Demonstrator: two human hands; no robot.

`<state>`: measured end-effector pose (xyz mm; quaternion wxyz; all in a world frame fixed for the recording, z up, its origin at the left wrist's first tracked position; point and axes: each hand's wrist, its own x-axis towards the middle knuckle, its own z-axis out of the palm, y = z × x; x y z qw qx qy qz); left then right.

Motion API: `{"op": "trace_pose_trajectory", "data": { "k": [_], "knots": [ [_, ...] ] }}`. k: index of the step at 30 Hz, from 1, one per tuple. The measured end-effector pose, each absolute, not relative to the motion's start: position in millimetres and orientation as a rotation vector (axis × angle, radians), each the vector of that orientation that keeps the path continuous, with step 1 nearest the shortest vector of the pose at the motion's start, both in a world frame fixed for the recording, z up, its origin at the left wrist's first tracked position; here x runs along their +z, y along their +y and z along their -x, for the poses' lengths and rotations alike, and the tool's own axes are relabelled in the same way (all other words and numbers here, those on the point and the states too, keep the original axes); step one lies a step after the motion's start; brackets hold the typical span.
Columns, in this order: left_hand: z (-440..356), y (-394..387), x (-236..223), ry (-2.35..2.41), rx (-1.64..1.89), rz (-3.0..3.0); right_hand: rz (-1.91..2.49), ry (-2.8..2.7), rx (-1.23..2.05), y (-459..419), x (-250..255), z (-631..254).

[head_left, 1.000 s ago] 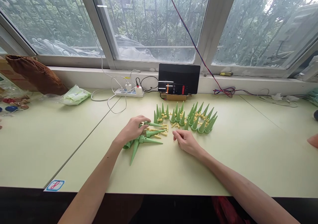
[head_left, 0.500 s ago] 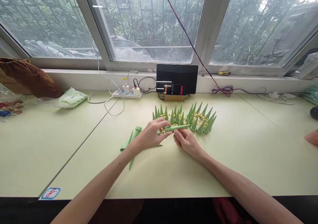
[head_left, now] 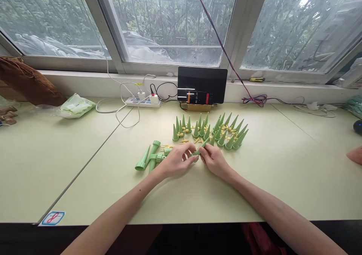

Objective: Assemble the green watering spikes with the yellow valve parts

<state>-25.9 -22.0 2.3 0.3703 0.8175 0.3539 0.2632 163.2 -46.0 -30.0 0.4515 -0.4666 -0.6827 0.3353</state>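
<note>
My left hand (head_left: 181,159) and my right hand (head_left: 215,159) meet near the middle of the table. Between their fingertips is a green plastic spike (head_left: 204,143), its tapered point slanting up and to the right. Its wide end is largely hidden by my left fingers. My right thumb and forefinger pinch the spike. Left of my left hand, several like spikes (head_left: 143,159) lie in a loose pile. Behind my hands, many green spikes (head_left: 237,142) stand points up, with small yellow plastic pieces (head_left: 226,129) scattered among them.
A phone (head_left: 198,97) showing a timer leans against a black tablet (head_left: 202,80) at the back. A power strip (head_left: 144,102) with cables stands left of it. At far left are a wipes packet (head_left: 75,106) and a brown bag (head_left: 31,81). Another person's hand (head_left: 355,156) shows at the right edge.
The spike in my hands has gone from lying nearly level to slanting upward, and my hands are closer together. More of the pile beside my left hand shows. The view has shifted slightly.
</note>
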Motion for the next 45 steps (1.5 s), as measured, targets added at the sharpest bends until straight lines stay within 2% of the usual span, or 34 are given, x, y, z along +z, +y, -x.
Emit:
{"op": "trace_pose_trajectory", "data": {
  "k": [9,18,31,45],
  "knots": [
    [22.3,-21.5,-4.1,0.937,0.686,-2.018,1.165,-1.755,0.641,-46.1,-24.7,-163.9],
    [18.2,-21.1,-1.1,1.021,0.919,-1.653,1.342,-1.932,0.214,-41.0,-33.3,-164.0],
    [14.9,-26.0,-1.4,1.009,0.987,-1.629,1.752,-2.224,0.094,-41.7,-21.6,-156.0],
    [12.8,-31.5,4.3,1.06,0.971,-1.721,1.651,-2.201,0.14,-39.2,-23.0,-157.6]
  ]
}}
